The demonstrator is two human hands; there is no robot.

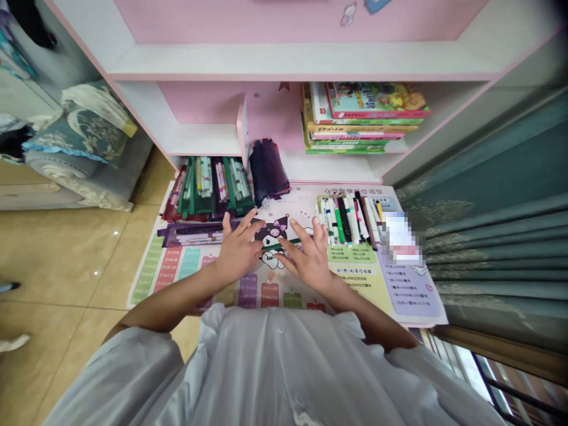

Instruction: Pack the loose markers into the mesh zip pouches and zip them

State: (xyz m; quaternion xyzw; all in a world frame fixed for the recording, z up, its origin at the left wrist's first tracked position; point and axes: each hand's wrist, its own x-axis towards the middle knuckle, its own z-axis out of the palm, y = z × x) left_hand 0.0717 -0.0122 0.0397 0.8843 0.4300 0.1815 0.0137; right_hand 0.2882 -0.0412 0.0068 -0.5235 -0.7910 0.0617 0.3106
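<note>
Near the middle of the desk mat, a thin dark green strip (280,244) stretches between my two hands; it is seen edge-on, so its kind is not clear. My left hand (239,248) pinches its left end, the other fingers raised and spread. The thumb and a finger of my right hand (308,257) close around the strip farther right. To the left lie green, red and purple mesh pouches (199,204) filled with markers. Beyond my right hand is a row of loose markers (348,219). A bunch of dark mesh pouches (268,168) rests behind my hands.
The desk mat (386,290) carries printed multiplication tables and a cartoon figure. A stack of books (364,118) stands on the white and pink shelf (297,62). A blurred-out phone-like object (403,236) lies right of the markers. Teal curtains (497,207) hang at the right.
</note>
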